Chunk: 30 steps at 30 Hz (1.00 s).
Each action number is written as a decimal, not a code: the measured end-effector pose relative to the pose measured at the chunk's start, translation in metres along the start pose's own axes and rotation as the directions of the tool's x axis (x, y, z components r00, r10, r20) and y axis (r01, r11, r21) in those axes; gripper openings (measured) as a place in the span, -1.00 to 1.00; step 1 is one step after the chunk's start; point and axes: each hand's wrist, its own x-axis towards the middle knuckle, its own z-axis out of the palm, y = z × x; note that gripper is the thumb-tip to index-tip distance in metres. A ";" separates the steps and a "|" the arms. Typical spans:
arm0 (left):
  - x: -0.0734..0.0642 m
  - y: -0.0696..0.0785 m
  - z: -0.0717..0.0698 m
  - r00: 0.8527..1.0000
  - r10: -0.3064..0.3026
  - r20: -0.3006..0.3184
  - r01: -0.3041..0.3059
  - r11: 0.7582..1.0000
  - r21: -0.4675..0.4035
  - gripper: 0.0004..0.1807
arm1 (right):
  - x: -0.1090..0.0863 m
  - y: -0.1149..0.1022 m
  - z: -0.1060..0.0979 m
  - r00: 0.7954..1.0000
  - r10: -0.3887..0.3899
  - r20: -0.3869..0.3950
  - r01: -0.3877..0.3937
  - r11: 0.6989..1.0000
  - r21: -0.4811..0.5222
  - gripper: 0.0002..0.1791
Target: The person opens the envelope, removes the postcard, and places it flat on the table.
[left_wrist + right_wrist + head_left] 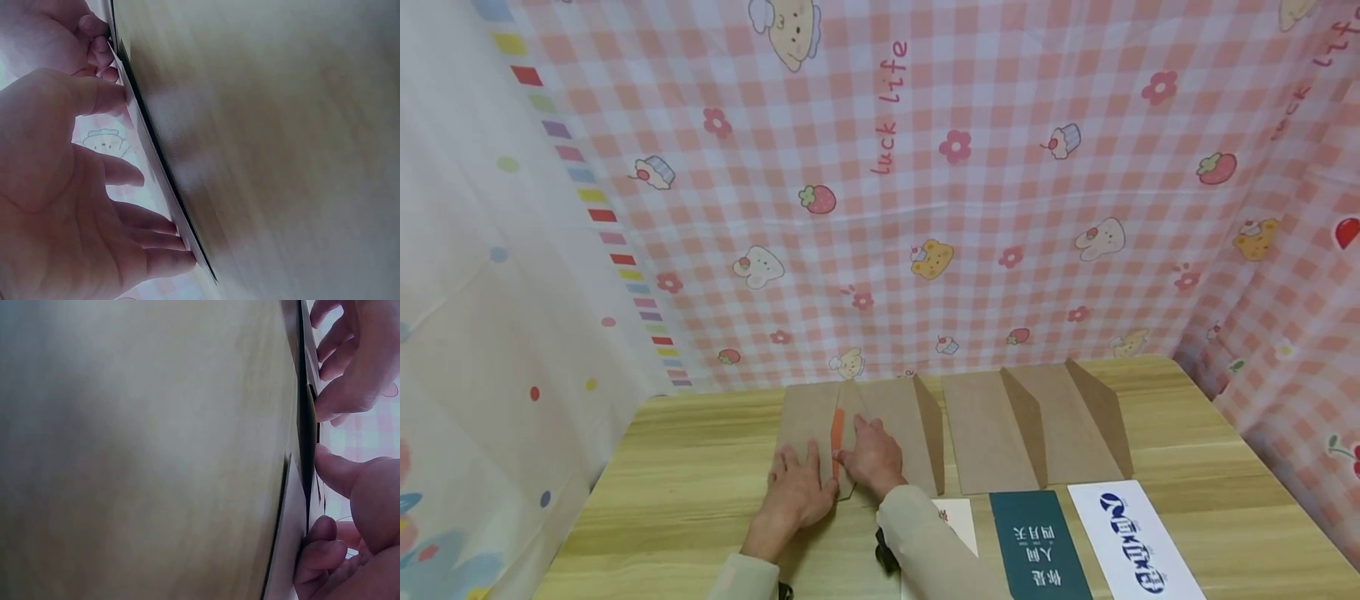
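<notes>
In the head view, a kraft-paper envelope (805, 412) lies at the left of the row, its flap unfolded to the right. A narrow orange strip, seemingly the edge of a card (837, 423), shows along its opening. My left hand (799, 492) rests on the envelope's near part with fingers spread; in the left wrist view, its fingertips (172, 259) touch the paper. Beside the opening, my right hand (876, 457) has its thumb at the orange edge and other fingers over the flap. In the right wrist view, the right thumb (337, 472) is straight against the paper and other fingers are bent.
To the right lie three more kraft envelopes (988, 433) with raised flaps. Nearer me are a cream card (958, 521) partly under my right sleeve, a dark green card (1037, 542) and a white card (1112, 550) with blue lettering. Patterned cloth hangs behind the wooden table (662, 483).
</notes>
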 end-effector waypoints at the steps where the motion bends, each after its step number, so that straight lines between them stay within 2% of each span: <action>1: 0.000 0.000 0.000 1.000 0.002 -0.001 -0.002 1.000 0.000 -0.22 | 0.000 0.000 0.000 1.000 0.002 0.001 -0.002 1.000 -0.001 -0.21; 20: 0.002 -0.001 0.002 1.000 0.001 0.005 -0.001 1.000 -0.004 -0.20 | 0.001 -0.001 0.001 1.000 0.016 -0.021 -0.016 1.000 -0.003 -0.27; 30: 0.002 -0.001 0.003 1.000 -0.011 0.016 0.011 1.000 0.005 -0.20 | 0.002 0.003 -0.001 1.000 -0.007 0.012 0.006 0.999 0.043 -0.29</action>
